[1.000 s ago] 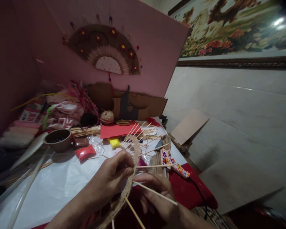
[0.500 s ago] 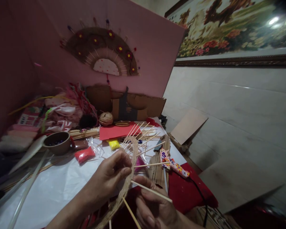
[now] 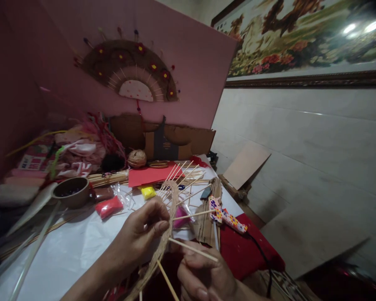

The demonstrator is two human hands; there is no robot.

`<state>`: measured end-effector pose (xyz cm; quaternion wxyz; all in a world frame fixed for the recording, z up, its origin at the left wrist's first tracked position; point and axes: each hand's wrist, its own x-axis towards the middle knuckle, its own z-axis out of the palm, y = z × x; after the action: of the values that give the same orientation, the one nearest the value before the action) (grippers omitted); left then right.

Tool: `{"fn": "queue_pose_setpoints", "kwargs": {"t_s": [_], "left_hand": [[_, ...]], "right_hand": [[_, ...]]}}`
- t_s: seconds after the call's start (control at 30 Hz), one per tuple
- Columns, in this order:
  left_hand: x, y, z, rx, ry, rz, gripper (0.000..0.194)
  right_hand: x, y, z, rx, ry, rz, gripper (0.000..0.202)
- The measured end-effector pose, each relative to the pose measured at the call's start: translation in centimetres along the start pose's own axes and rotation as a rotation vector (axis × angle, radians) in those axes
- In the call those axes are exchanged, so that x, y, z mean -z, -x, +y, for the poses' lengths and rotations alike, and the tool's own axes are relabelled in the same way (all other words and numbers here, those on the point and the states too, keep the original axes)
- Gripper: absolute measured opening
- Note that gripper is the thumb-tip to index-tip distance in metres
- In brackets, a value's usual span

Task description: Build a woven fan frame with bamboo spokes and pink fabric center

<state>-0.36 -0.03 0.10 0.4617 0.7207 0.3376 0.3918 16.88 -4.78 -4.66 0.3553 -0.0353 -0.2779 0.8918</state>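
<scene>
A curved strip wrapped in tan twine (image 3: 175, 196), with several thin wooden sticks fanning out from its outer edge, is held up over the near side of the table. My left hand (image 3: 147, 228) pinches the strip along its inner edge, thumb and fingers closed. On the other side, my right hand (image 3: 203, 271) has its fingers curled around the base of one wooden stick (image 3: 196, 251), close to the strip. Its fingertips are partly hidden behind strip and stick. Another stick (image 3: 167, 280) juts down just left of that hand.
A flower-patterned glue gun (image 3: 228, 217) with a black cord rests on corrugated cardboard (image 3: 207, 225) at right. Behind are red paper (image 3: 150, 173), yellow clay (image 3: 148, 192), a red packet (image 3: 109, 207), a brown bowl (image 3: 72, 192) and a twine ball (image 3: 137, 159). A decorated fan (image 3: 131, 62) hangs on the pink board.
The view has shifted slightly, so everything sits a little further left. Both hands keep their hold, with the right hand's fingers moved slightly along the stick and strip.
</scene>
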Motion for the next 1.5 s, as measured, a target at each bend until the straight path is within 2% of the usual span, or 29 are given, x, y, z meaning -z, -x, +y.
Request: {"fn": "queue_pose_setpoints", "kwargs": {"t_s": [0.1,0.2,0.37,0.47,0.53,0.63,0.73,0.83,0.93,1.13,1.23,1.5], "left_hand": [[0.2,-0.1,0.1,0.020,0.091,0.012,0.012],[0.6,-0.1,0.1,0.051,0.234,0.028,0.010],[1.0,-0.3,-0.7,0.101,0.484,0.092,0.010],[1.0,-0.7,-1.1,0.100,0.658,0.146,0.015],[1.1,-0.9,-1.0,0.096,0.768,0.142,0.020],[1.3,-0.9,-0.5,0.137,0.816,0.138,0.017],[1.3,-0.7,0.0,0.166,0.841,0.231,0.009],[1.2,-0.6,0.2,0.165,0.900,0.258,0.018],[1.1,-0.6,0.2,0.155,0.903,0.250,0.018],[0.8,-0.5,0.4,0.130,0.933,0.198,0.002],[0.8,-0.4,0.3,0.141,0.983,0.181,0.008],[0.6,-0.4,0.0,0.132,0.997,0.156,0.019]], "right_hand": [[0.1,0.2,0.5,-0.014,0.117,0.056,0.030],[-0.2,0.1,0.2,0.057,0.318,0.190,0.032],[-1.7,-0.9,-2.3,0.198,0.625,0.435,0.036],[-2.5,-1.7,-3.6,0.279,0.762,0.509,0.033],[-2.7,-2.1,-4.0,0.339,0.869,0.524,0.030],[-2.6,-2.7,-4.1,0.413,1.124,0.493,0.032],[-2.8,-3.2,-4.1,0.519,1.485,0.424,0.037],[-3.5,-3.7,-4.1,0.635,1.665,0.367,0.020],[-4.3,-4.0,-3.8,0.768,1.661,0.261,0.010],[-4.9,-4.5,-3.1,0.901,1.672,0.125,0.033],[-4.8,-4.6,-2.9,0.957,1.690,0.074,0.038],[-4.7,-4.1,-2.6,0.942,1.601,0.139,0.041]]}}
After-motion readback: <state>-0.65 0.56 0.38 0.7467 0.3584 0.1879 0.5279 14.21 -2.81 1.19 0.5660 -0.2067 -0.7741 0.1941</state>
